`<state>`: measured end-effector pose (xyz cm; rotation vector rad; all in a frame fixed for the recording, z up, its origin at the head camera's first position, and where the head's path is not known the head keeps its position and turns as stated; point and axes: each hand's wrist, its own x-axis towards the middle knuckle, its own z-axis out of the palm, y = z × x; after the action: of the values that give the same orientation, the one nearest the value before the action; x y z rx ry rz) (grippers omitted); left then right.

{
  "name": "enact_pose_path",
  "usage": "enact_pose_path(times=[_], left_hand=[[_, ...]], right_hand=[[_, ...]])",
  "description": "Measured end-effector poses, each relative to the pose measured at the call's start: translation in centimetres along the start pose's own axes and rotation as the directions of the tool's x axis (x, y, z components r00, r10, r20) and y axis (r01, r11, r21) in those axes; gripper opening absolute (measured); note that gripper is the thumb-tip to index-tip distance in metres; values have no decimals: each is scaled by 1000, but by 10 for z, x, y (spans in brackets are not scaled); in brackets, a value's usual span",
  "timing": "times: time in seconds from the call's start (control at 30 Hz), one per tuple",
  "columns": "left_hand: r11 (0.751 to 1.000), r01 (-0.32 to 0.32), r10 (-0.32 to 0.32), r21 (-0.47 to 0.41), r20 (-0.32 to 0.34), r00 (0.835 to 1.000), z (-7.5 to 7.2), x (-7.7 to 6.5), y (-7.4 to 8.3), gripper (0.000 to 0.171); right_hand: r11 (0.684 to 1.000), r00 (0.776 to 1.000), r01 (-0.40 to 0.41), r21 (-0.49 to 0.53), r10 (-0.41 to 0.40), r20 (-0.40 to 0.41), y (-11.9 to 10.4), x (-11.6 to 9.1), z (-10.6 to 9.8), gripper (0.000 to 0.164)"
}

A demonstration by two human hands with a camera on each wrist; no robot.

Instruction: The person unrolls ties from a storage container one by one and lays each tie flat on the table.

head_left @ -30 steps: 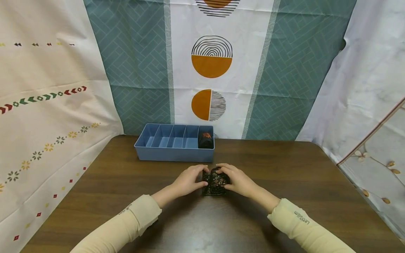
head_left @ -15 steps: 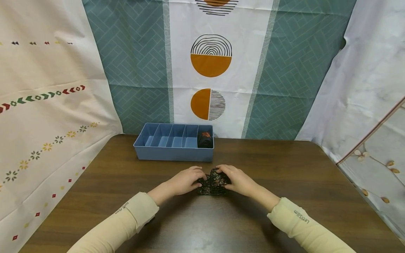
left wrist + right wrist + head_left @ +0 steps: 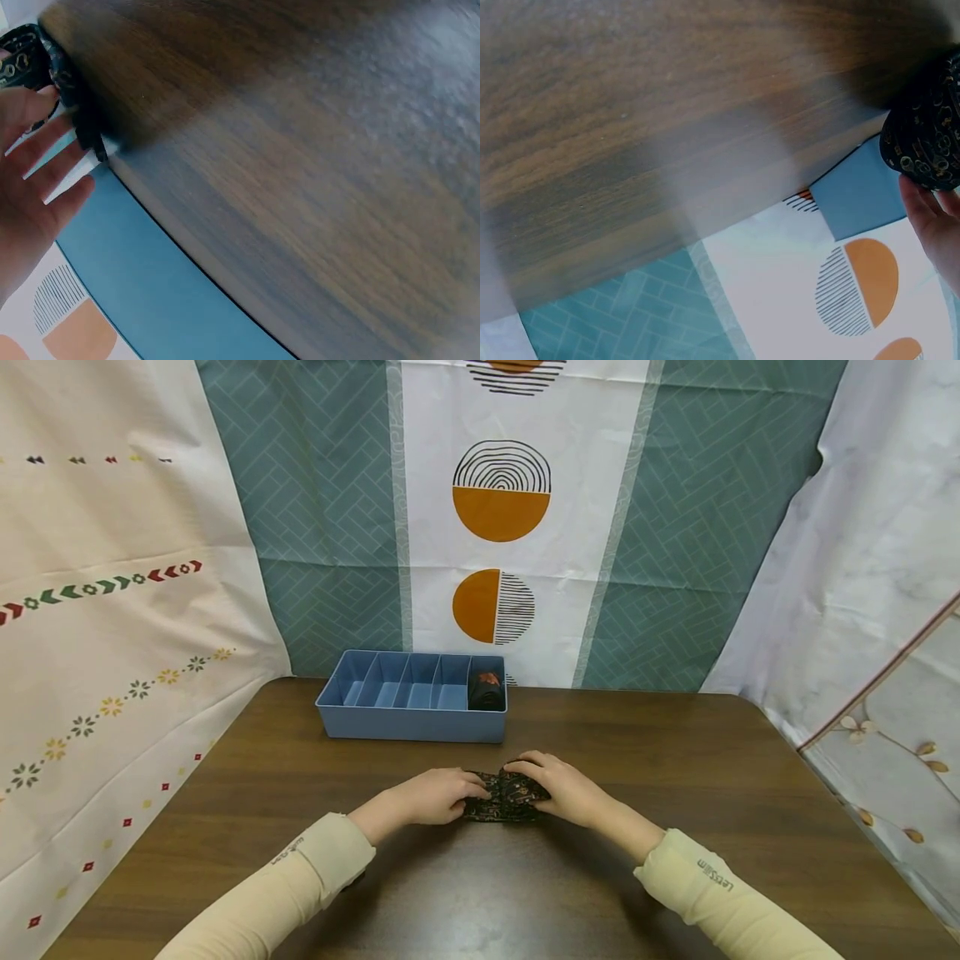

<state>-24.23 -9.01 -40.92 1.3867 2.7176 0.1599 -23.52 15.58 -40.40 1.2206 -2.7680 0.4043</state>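
A dark cloth with a small light-and-reddish print lies across the table's middle, rolled thick at its right end and flatter at its left. My right hand curls over the rolled part, thumb at the near side. At the flat end, my left hand holds the cloth's left edge, fingers on top. The left wrist view shows the left hand beside the cloth, its lower fingers fairly straight. In the right wrist view, fingers of the right hand touch the rounded roll.
Behind the hands stands a blue divided box. Its rightmost compartment holds a dark roll with an orange-red mark. Wooden tabletop extends on both sides, bounded by hanging patterned curtains.
My left hand has shifted left and lower, and the cloth's flat end reaches farther left. The right hand stays at the roll.
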Motion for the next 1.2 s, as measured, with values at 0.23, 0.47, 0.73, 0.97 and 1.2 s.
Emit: enact_pose_path(times=[0.23,0.47,0.73,0.97,1.2], left_hand=[[1000,-8,8,21,-33,999,4,4,2,25],[995,-53,63,84,-122,990,9,11,4,13],[1000,-24,23,-13,-76,997,12,12,2,25],[999,-6,5,-42,-13,1000,10,13,2,46],[999,-5,5,-46,5,1000,8,15,1,46]], right_hand=[[1000,1000,11,-21,-11,-26,2,0,2,58],[997,999,41,-62,-43,-28,1,2,1,58],[997,999,39,-73,-38,7,1,-1,-1,67],[985,998,68,-156,-68,8,4,-2,-1,56],[982,994,106,-158,-108,-3,7,-2,-1,54]])
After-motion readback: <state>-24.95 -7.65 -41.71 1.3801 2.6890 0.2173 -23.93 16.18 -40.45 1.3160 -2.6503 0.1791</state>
